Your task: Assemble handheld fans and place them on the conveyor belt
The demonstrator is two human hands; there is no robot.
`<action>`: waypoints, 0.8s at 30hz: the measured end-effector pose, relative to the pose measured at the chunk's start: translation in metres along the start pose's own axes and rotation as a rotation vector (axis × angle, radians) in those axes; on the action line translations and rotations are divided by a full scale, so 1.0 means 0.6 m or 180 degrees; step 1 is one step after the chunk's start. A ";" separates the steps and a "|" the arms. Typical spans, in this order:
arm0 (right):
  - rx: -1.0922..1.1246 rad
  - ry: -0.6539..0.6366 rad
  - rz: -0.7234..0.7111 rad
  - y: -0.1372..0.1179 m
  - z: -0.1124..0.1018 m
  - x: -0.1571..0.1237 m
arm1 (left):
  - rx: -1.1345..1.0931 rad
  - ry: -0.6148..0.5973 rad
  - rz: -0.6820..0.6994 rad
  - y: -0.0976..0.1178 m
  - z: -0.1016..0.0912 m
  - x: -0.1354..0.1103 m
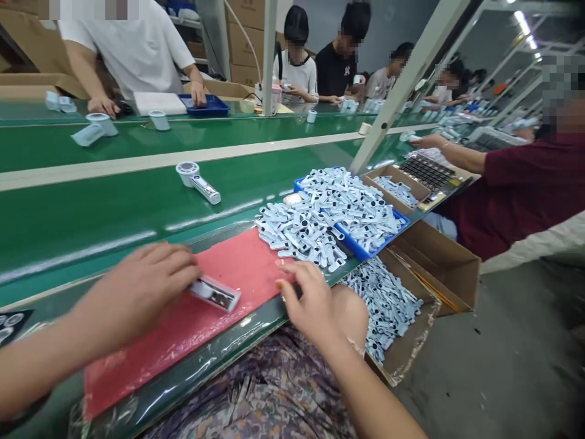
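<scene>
My left hand (137, 289) is closed over one end of a small white handle-shaped device (216, 293) that lies on a red mat (183, 323). My right hand (311, 299) rests at the mat's right edge with its fingers stretched forward, nothing visible in them. Just beyond its fingertips lies a heap of small white plastic parts (297, 235). More of these parts overflow a blue tray (361, 247).
A green conveyor belt (114, 207) runs behind the mat and carries a finished white device (197, 180). A cardboard box (439, 268) with more parts hangs at my right. A person in a dark red shirt (516, 189) works beside me; several others sit across the belt.
</scene>
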State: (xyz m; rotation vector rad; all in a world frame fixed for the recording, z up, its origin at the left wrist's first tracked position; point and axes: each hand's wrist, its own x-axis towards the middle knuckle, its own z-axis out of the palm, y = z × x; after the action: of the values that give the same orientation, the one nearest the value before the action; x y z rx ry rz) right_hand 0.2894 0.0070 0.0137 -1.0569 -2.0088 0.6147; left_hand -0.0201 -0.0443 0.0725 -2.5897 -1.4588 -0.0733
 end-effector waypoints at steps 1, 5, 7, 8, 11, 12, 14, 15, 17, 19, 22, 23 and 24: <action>-0.0262 0.0141 0.0119 0.014 -0.010 0.005 | 0.0142 -0.0013 -0.0054 -0.036 -0.002 0.008; -0.1070 0.0263 0.0172 0.045 -0.026 0.030 | 0.0453 -0.0104 -0.0774 -0.192 0.000 0.032; -0.1268 0.0195 0.0069 0.042 -0.017 0.043 | 0.0317 -0.0065 -0.1141 -0.257 0.009 0.035; -0.1345 0.0139 0.0020 0.038 -0.010 0.050 | 0.0265 -0.0046 -0.1288 -0.282 0.015 0.035; -0.1695 -0.0081 -0.0108 0.030 0.014 0.065 | 0.0347 -0.0055 -0.1597 -0.322 0.036 0.034; -0.1835 -0.0157 -0.0142 0.029 0.020 0.069 | 0.0432 -0.0055 -0.1625 -0.321 0.041 0.036; -0.2066 -0.0259 -0.0195 0.034 0.027 0.073 | 0.0594 0.0009 -0.1571 -0.297 0.050 0.042; -0.2129 -0.0279 -0.0232 0.037 0.029 0.073 | 0.0633 0.0053 -0.1491 -0.274 0.053 0.046; -0.2086 -0.0257 -0.0368 0.042 0.029 0.072 | 0.0498 0.0141 -0.1228 -0.209 0.058 0.056; -0.1669 -0.0171 -0.0533 0.041 0.028 0.068 | -0.0025 0.0162 -0.0834 -0.126 0.062 0.064; -0.0131 0.0036 -0.0346 0.022 0.032 0.056 | -0.1197 0.0096 -0.0564 0.000 0.067 0.069; 0.0485 0.0075 -0.0130 0.013 0.036 0.050 | -0.1620 0.0008 -0.0580 0.034 0.068 0.070; 0.1075 0.0067 0.0121 0.005 0.040 0.045 | -0.1979 -0.0054 -0.0633 0.062 0.068 0.072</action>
State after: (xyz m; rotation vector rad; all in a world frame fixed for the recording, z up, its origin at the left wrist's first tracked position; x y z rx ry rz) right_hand 0.2616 0.0298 0.0084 -0.8929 -1.7894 0.9217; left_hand 0.0325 -0.0200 0.0332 -2.8763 -1.9447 -0.6238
